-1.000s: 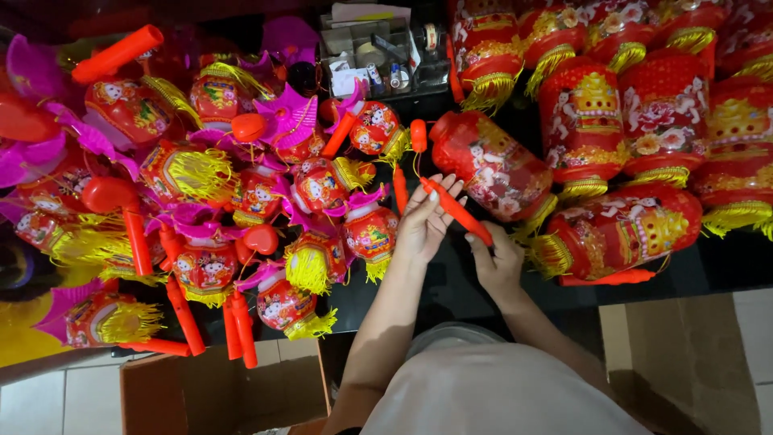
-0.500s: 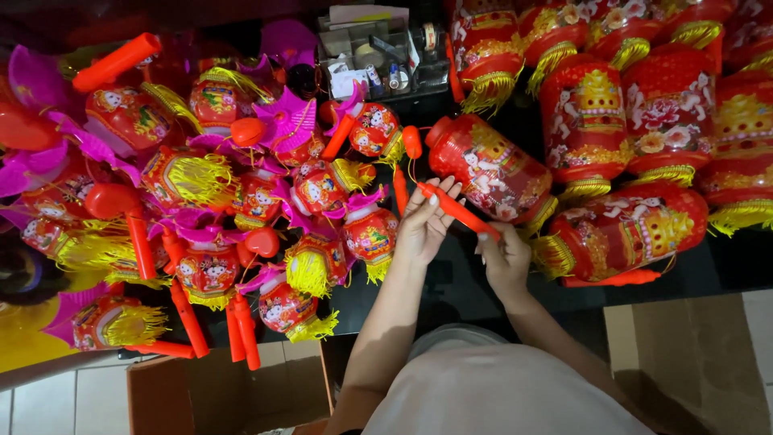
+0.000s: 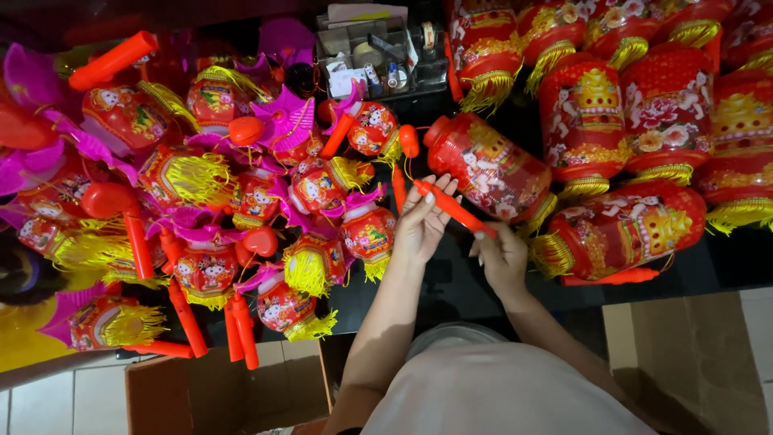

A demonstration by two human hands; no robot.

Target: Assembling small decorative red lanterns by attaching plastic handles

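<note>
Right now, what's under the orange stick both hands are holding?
Below the orange stick, held by the left hand and right hand, lies dark tabletop. Its upper end joins the big red lantern. Anything beneath the hands themselves is covered.

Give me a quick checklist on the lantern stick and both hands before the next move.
1. Left hand on the orange stick: ok, fingers around its upper part.
2. Right hand on the stick's lower end: ok.
3. Stick joined by a string to the red lantern: cannot tell, too thin to see.
4. Lantern resting on the black table: ok, lying on its side.
5. Lantern clear of the neighbouring lantern: not ok, they touch.
</note>
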